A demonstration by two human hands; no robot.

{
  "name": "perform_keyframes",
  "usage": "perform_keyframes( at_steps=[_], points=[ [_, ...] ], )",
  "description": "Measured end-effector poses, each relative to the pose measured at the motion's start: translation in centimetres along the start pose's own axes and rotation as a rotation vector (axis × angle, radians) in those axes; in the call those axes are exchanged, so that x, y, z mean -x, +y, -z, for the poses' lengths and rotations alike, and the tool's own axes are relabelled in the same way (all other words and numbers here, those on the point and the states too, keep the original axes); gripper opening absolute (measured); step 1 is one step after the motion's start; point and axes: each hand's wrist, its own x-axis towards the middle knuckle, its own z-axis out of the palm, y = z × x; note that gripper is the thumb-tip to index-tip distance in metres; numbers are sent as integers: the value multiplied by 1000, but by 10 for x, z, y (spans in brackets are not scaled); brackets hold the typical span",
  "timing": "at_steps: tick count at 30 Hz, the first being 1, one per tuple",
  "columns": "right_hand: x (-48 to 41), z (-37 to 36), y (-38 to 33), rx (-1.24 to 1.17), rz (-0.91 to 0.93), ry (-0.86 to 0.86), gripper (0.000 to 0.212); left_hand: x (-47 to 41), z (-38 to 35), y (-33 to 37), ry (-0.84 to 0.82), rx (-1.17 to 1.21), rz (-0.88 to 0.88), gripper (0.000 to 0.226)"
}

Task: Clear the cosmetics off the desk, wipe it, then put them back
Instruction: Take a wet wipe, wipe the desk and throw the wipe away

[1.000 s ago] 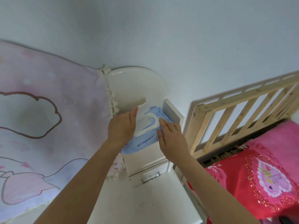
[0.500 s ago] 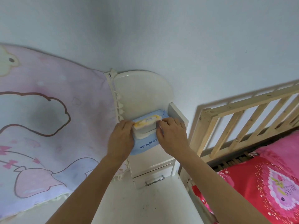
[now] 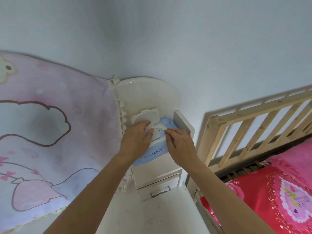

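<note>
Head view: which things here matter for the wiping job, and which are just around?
In the job:
- wet wipe pack, lid flipped open
- left hand and right hand on the pack
- white desk
- small drawer unit

Just around:
- pink curtain
- wooden bed rail
- red bedding

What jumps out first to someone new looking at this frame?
Both hands at centre: the left hand and right hand rest on a blue wet-wipe pack with its white lid flipped open, atop a small white drawer unit. A pink cartoon curtain fills the left, a red-and-pink quilt the lower right.
</note>
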Motion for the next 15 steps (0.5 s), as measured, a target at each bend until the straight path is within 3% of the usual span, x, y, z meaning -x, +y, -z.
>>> perform_keyframes(
  at_steps=[4, 10, 15],
  points=[
    [1, 1, -1, -42, -11, -25, 28, -16, -9, 10, -188, -215, -78, 44],
    [0, 4, 0, -97, -46, -61, 30, -41, 3, 13, -520, -451, -218, 40],
    [1, 5, 0, -108, -60, -71, 31, -48, 16, 6, -417, -329, -340, 13]
  ],
)
